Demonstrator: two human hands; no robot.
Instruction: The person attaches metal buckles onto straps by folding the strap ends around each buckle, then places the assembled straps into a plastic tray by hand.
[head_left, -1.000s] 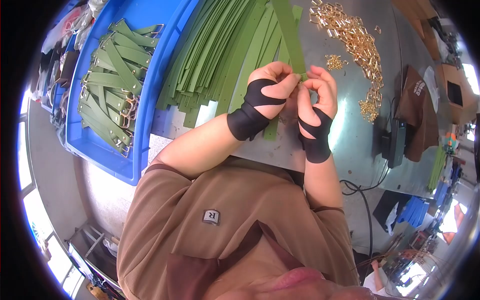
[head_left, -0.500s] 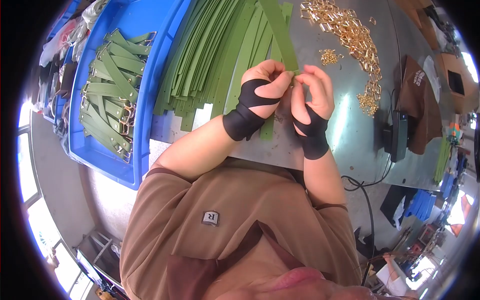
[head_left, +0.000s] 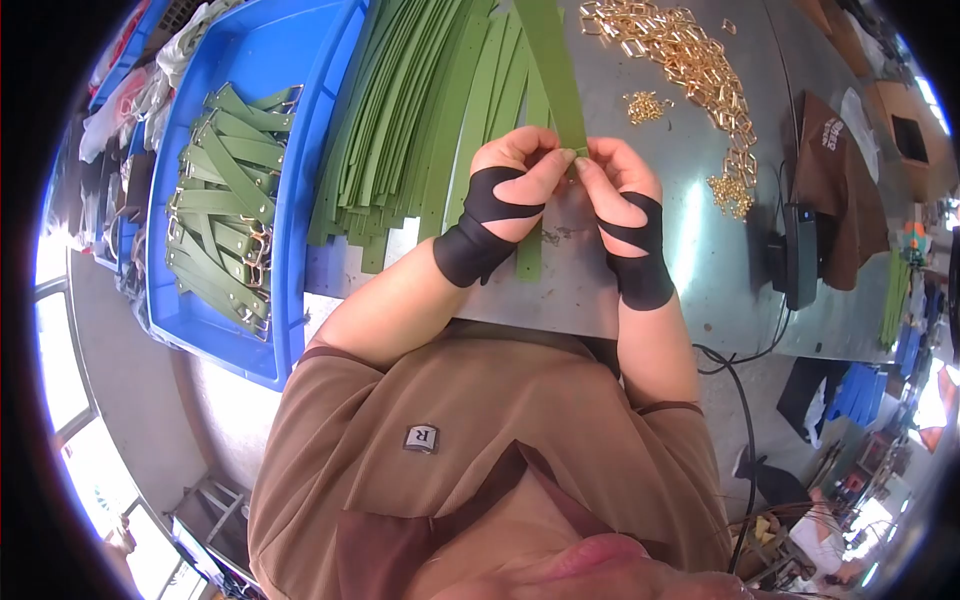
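A long green strap point(head_left: 553, 75) runs away from me, its near end pinched between the fingertips of both hands. My left hand point(head_left: 515, 180), in a black wrist support, is closed on that end from the left. From the right, my right hand point(head_left: 622, 185), wearing a matching support, presses thumb and fingers on the same end. Whether a small metal part sits between the fingertips is hidden. Just left of my hands lies a thick fanned row of green straps point(head_left: 400, 110). Gold rectangular rings point(head_left: 690, 62) spread over the metal table beyond my right hand.
On the left stands a blue tray point(head_left: 285, 345) with finished-looking green straps point(head_left: 225, 190) bearing metal rings. Small gold studs lie in two piles point(head_left: 647, 107) on the metal table point(head_left: 560, 300). A black device point(head_left: 800, 258) with cables and a brown cloth point(head_left: 835, 190) are at right.
My right hand's fingers have curled in, and its thumb now presses against the strap end. Both hands have shifted slightly; the strap remains held between them.
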